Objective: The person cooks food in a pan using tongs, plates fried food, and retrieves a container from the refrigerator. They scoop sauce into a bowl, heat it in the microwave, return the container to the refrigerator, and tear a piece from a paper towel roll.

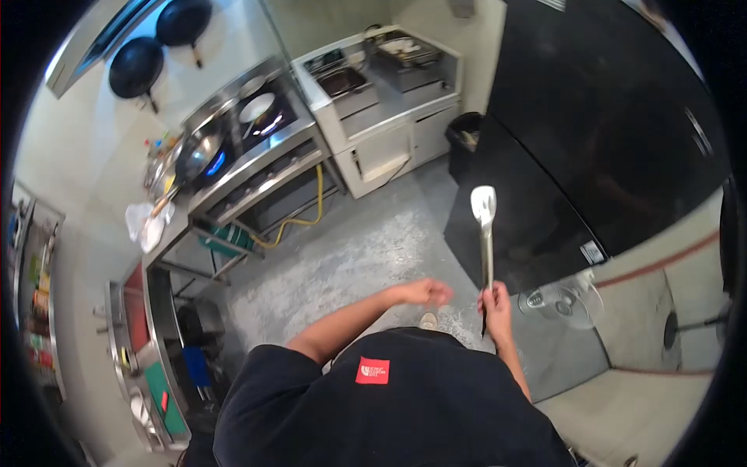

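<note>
My right hand [496, 299] is closed around the handle of long metal tongs [487, 241], which point away from me with their pale, slotted head at the far end. The tongs' head lies in front of the black cabinet [529, 233]. To the left, my left hand [422, 291] hangs in the air over the grey floor [373, 257], apart from the tongs. Its fingers are loosely apart and slightly blurred, with nothing visible in them.
A steel stove [264, 159] at the left has a wok [201, 156] over a blue flame. White fryer units [381, 117] stand beyond it, beside a black bin [465, 136]. A fan [562, 303] is at right; a green cutting board [163, 397] lies on the left counter.
</note>
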Demonstrator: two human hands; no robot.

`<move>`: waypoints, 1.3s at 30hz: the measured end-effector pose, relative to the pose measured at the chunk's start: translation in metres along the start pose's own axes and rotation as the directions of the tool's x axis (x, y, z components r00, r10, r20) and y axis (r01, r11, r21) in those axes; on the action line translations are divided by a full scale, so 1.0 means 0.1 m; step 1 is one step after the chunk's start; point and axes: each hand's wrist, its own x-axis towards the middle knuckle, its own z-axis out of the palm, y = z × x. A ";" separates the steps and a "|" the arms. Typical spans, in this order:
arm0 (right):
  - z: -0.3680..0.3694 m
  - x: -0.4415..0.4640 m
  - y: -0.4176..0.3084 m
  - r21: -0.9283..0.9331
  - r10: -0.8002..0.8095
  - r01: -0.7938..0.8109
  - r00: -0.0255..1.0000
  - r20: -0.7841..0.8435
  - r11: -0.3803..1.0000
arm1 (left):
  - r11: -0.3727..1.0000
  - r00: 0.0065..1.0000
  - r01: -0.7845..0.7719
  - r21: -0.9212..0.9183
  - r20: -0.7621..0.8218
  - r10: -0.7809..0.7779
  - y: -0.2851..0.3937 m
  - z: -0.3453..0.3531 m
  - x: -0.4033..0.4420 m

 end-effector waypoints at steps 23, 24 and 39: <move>1.99 2.85 0.18 -0.500 0.185 -0.347 0.920 -0.344 0.794 | 0.926 0.927 -0.369 -0.085 0.037 0.373 1.50 -3.23 0.85; 2.03 3.07 0.29 -0.532 0.063 -0.196 0.964 -0.258 0.823 | 0.932 0.927 -0.340 -0.122 0.124 0.355 1.29 -3.51 0.73; 7.13 5.46 -2.16 -0.405 -0.202 0.894 0.368 0.907 -0.190 | 0.961 0.810 0.057 -0.272 -0.550 -0.203 0.08 -4.94 -0.79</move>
